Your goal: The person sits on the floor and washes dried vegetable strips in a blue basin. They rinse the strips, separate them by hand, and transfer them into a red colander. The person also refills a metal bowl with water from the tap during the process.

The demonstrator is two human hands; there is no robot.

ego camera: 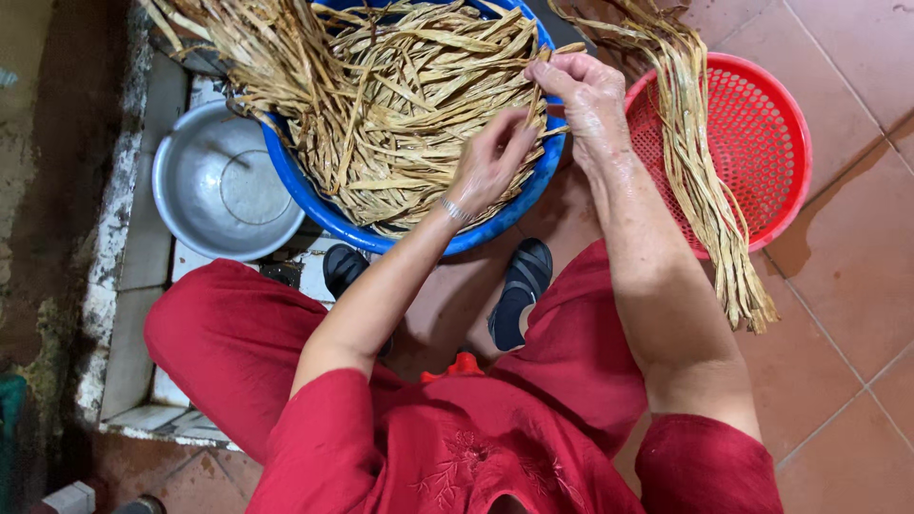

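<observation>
Red sleeves (381, 447) and red trousers fill the bottom, close up. Both arms reach out over a blue bowl (314, 195) full of dry tan strips (381, 95). The left hand (490, 162) has its fingers curled in, and they pinch some strips at the bowl's near edge. A thin bracelet (455, 211) sits on that wrist. The right hand (590, 95) is just past the left fingers, with its fingers bent tight on the same strips. Beside the right fingers, away from the bowl, a red basket (771, 143) with holes holds a long bunch of strips (705, 181) that hangs over its rim. On the far side of the bowl from both hands sits a grey metal pot (224, 186). Two dark shoes (519, 290) rest on the floor tiles (847, 286) under the wrists.
</observation>
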